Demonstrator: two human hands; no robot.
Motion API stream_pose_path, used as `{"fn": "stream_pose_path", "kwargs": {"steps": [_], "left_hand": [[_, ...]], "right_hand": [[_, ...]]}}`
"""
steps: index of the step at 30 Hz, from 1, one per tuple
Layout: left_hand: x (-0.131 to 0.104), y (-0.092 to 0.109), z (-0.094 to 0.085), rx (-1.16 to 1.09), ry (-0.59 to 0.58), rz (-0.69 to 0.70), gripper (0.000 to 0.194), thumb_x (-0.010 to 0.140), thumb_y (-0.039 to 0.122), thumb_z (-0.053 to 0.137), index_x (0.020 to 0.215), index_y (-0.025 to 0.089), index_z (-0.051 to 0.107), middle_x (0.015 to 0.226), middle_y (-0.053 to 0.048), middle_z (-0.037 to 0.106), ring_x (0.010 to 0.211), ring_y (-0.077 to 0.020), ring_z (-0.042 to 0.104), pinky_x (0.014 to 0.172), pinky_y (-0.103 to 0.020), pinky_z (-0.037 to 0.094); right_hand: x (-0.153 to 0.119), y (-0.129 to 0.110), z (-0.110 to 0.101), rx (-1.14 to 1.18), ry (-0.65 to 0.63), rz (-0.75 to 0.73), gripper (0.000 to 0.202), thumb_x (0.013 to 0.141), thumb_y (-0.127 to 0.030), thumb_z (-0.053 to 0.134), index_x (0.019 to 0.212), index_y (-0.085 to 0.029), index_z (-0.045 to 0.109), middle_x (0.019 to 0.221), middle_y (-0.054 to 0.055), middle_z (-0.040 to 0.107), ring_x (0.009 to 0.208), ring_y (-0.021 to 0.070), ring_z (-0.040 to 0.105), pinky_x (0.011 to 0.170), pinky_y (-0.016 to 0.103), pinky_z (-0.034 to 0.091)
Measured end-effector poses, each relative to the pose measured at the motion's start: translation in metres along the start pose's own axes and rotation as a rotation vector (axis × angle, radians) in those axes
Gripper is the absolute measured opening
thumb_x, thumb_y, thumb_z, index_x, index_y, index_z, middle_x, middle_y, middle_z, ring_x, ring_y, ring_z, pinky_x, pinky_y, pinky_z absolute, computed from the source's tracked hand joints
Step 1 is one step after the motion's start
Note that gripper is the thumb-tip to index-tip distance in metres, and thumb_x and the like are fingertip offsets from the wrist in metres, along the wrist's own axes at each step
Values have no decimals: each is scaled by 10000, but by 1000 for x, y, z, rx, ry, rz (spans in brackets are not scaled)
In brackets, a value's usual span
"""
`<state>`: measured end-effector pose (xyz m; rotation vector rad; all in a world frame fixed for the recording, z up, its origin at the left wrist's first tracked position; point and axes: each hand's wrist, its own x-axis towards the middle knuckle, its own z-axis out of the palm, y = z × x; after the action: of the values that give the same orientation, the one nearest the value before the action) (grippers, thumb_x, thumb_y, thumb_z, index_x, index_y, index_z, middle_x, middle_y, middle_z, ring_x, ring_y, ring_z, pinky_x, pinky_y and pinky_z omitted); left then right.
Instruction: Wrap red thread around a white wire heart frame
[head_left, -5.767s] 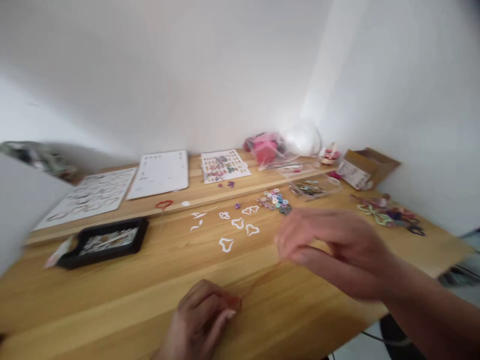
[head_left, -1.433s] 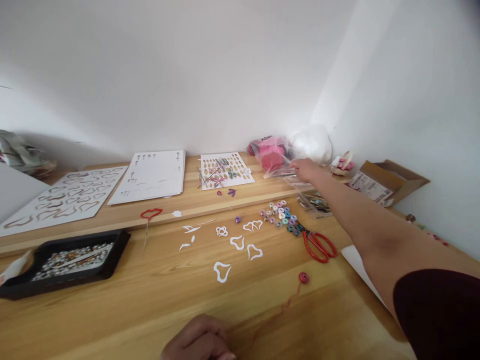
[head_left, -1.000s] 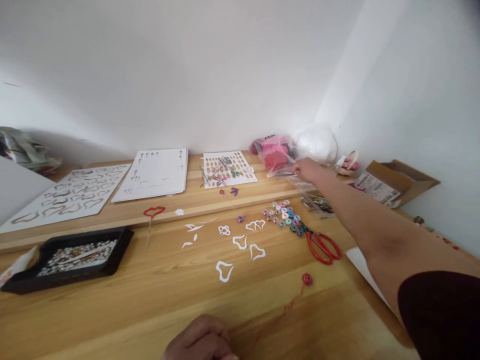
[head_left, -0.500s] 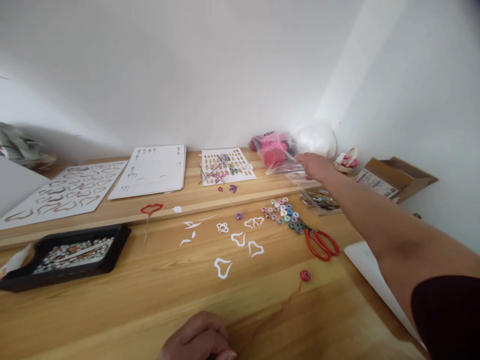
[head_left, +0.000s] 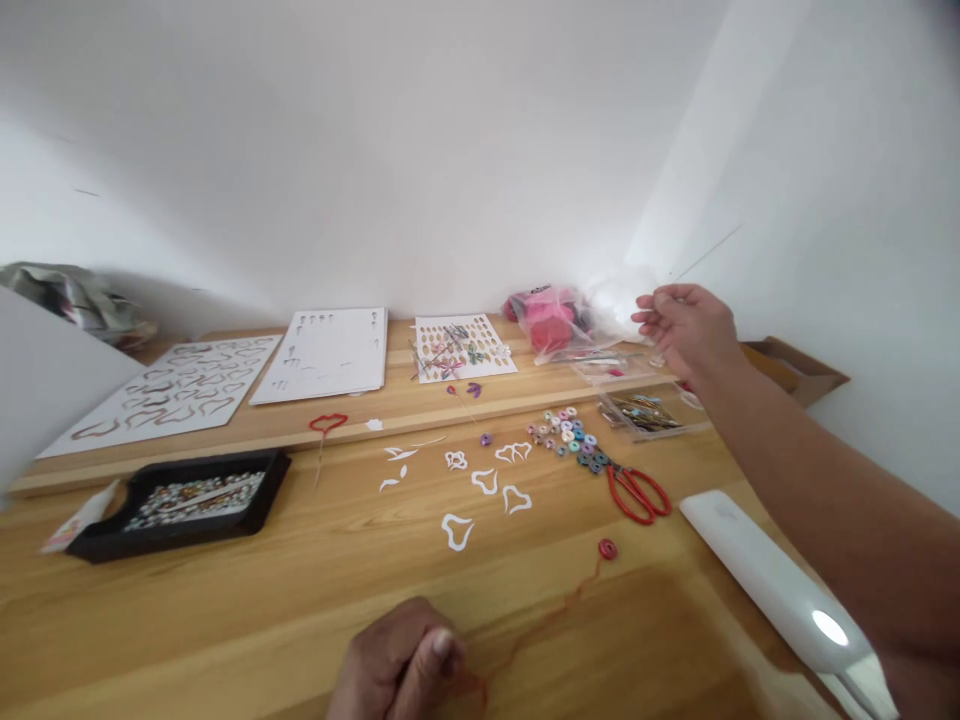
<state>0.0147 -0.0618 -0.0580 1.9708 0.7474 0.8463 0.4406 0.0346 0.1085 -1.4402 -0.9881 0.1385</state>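
Note:
My right hand (head_left: 686,325) is raised in front of the wall at the right, its thumb and forefinger pinching a thin straight wire (head_left: 706,254) that slants up to the right. Low in the view my left hand (head_left: 401,660) is closed, thumb on top, close above the wooden table. A red thread (head_left: 517,640) runs from a small red bobbin (head_left: 608,549) to the fingers of this hand. Left of the bobbin lie several white paper petal cutouts (head_left: 457,532). Red-handled scissors (head_left: 637,495) lie beside a cluster of colored bobbins (head_left: 566,430).
A black tray (head_left: 262,505) of beads stands at the left. Along the raised back ledge lie cutout sheets (head_left: 172,390), white papers (head_left: 322,355) and a bag of pink material (head_left: 551,325). A white lamp (head_left: 757,570) and a cardboard box (head_left: 795,370) are at the right.
My right hand has drawn back from the plastic bags, rightward and up, and now holds a thin wire. The left hand has shifted slightly, showing its thumb.

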Motion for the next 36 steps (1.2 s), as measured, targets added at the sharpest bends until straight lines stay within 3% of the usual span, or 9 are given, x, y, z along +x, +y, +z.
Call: {"fn": "stream_pose_path", "kwargs": {"steps": [2,5,11,14,16,20,24,28,36], "left_hand": [[3,0,1,-49,99,-91,266,978,357,470,989,200,684,676,-3,643,627,-113,614,617,-183,498],[9,-1,2,-160,280,-162,343,930,396,565,1195,186,619,872,-38,687,762,-129,638,684,-208,522],[19,-2,-5,-502,300,-338,478,907,559,539,822,113,691,686,-35,623,577,-91,518,512,-188,425],[22,0,-7,-653,298,-299,416,822,504,691,982,120,685,798,-34,641,612,-81,533,527,-183,440],[23,1,-8,-744,218,-326,451,798,491,724,1048,119,678,838,-42,642,624,-77,552,533,-179,445],[21,3,-9,-864,-22,-393,458,789,518,725,1001,114,681,833,-49,649,606,-81,586,500,-177,431],[19,4,-10,-825,-100,-425,443,735,483,785,956,119,664,660,11,601,514,-58,532,474,-168,396],[21,4,-10,-662,-91,-408,423,762,498,746,934,123,651,621,27,574,493,-53,487,467,-170,360],[20,5,-8,-264,116,-252,269,843,392,646,859,126,684,718,-12,642,612,-88,499,587,-205,390]], "right_hand": [[-32,-13,7,99,-118,57,87,854,-256,586,817,-212,520,850,36,665,690,133,647,626,278,511],[-89,-28,20,424,-409,231,201,745,-302,760,806,-205,595,849,15,662,662,118,613,580,249,485],[-189,-43,51,619,-708,467,188,747,-310,795,830,-226,649,866,-7,677,696,114,613,602,239,475],[-221,-41,65,657,-757,569,208,736,-314,806,823,-223,641,870,-11,676,690,107,609,590,234,455],[-237,-38,73,682,-778,617,220,729,-306,814,834,-224,639,884,-13,673,687,102,603,584,231,444],[-258,-35,85,703,-808,633,227,720,-300,825,815,-217,636,845,-17,658,668,96,578,566,224,419],[-266,-33,93,684,-798,634,232,732,-336,813,824,-226,631,801,-21,649,649,104,566,554,234,403],[-265,-29,94,638,-751,561,244,721,-360,814,807,-222,632,771,-18,643,637,109,561,555,244,402],[-262,-16,88,560,-636,401,240,727,-390,809,821,-224,663,761,-3,654,622,121,574,558,265,432]]}}
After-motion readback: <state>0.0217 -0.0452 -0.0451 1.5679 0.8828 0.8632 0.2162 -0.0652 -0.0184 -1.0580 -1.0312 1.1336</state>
